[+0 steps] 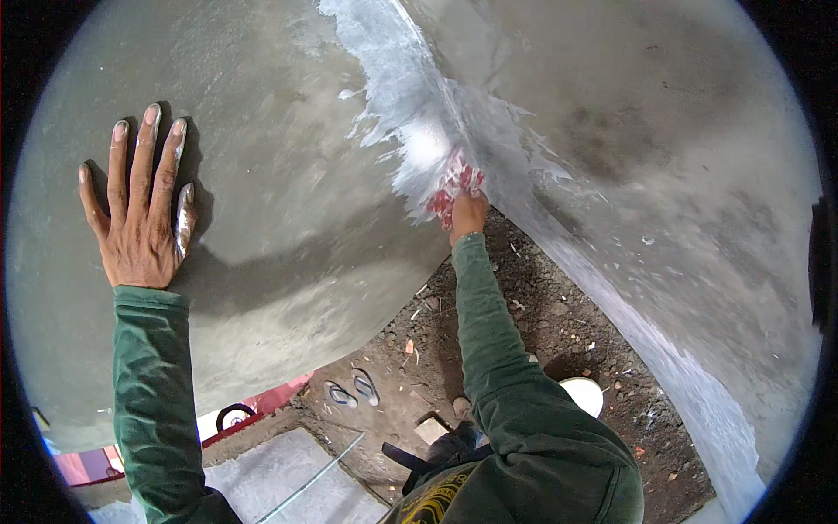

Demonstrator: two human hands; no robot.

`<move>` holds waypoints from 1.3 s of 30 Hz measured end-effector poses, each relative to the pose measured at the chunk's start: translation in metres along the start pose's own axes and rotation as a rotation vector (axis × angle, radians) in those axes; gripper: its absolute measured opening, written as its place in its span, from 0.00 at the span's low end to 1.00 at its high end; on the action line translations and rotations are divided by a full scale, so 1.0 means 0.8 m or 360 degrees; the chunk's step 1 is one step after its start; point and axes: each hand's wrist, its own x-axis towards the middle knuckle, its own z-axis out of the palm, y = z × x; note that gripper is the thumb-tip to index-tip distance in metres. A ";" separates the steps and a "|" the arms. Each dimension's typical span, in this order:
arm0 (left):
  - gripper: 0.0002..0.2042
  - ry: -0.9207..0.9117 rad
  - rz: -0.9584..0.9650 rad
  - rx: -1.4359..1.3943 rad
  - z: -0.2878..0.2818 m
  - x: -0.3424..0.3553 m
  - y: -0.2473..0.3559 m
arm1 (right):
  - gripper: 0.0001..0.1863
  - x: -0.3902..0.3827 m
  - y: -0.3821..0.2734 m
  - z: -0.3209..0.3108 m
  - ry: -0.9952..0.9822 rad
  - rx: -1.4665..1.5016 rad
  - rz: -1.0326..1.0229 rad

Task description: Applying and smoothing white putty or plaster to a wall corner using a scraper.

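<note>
My left hand [144, 231] lies flat on the grey plastered wall [288, 157], its fingers spread, with white smears on the thumb and fingers. Ahead of me, my right hand [470, 215] grips a crumpled red-and-white rag [457, 182] and holds it against the corner where two wall faces meet. A whitish, wet-looking coating [393, 74] with ragged edges runs along that corner, above and around the rag. My fingers are partly hidden by the cloth and the back of the hand.
The right wall [681, 148] carries a pale coated strip [646, 336] along its lower edge. Below are rough soil [559, 310] with debris, a pair of flip-flops [367, 387], a round white container [585, 396] beside my right arm, and a thin pale rod [310, 479] across a grey slab [253, 472].
</note>
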 end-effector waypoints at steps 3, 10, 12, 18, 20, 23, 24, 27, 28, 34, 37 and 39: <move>0.27 -0.0079 0.0017 0.0006 0.007 -0.010 -0.002 | 0.27 -0.025 -0.019 0.014 -0.0077 -0.0017 -0.0172; 0.27 0.0000 0.0034 -0.0054 0.003 -0.006 -0.005 | 0.16 -0.095 -0.103 0.040 -0.0330 0.0011 -0.0609; 0.27 -0.0001 0.0024 -0.0056 0.001 -0.003 -0.003 | 0.14 -0.105 -0.096 0.050 -0.0294 -0.0084 -0.0779; 0.26 0.0027 -0.0008 -0.0042 0.005 -0.002 0.000 | 0.12 -0.169 -0.074 0.059 -0.0344 -0.0734 -0.1158; 0.27 0.0052 0.0019 -0.0037 0.000 -0.001 -0.002 | 0.12 -0.179 -0.047 0.052 -0.0309 -0.0771 -0.1434; 0.27 0.0076 0.0040 -0.0056 0.002 -0.004 0.000 | 0.18 -0.184 -0.035 0.035 -0.0469 -0.0657 -0.1576; 0.27 0.0070 0.0045 -0.0066 0.003 -0.006 -0.001 | 0.18 -0.178 -0.037 0.023 -0.0570 -0.0444 -0.1216; 0.26 0.0024 0.0004 -0.0048 0.002 -0.004 0.000 | 0.20 -0.132 -0.065 -0.012 -0.0382 -0.0463 -0.0783; 0.26 0.0022 0.0002 -0.0044 0.001 -0.002 0.000 | 0.19 -0.112 -0.072 -0.015 -0.0255 -0.0386 -0.0889; 0.26 -0.0047 -0.0020 -0.0019 -0.001 -0.003 -0.003 | 0.19 -0.034 -0.100 -0.016 -0.0119 -0.0622 -0.1237; 0.27 -0.0032 0.0012 -0.0028 0.001 -0.006 0.000 | 0.15 -0.029 -0.108 -0.012 -0.0087 -0.0538 -0.1259; 0.27 -0.0021 0.0008 -0.0020 0.000 -0.005 -0.002 | 0.15 -0.019 -0.113 -0.007 -0.0096 -0.0620 -0.1326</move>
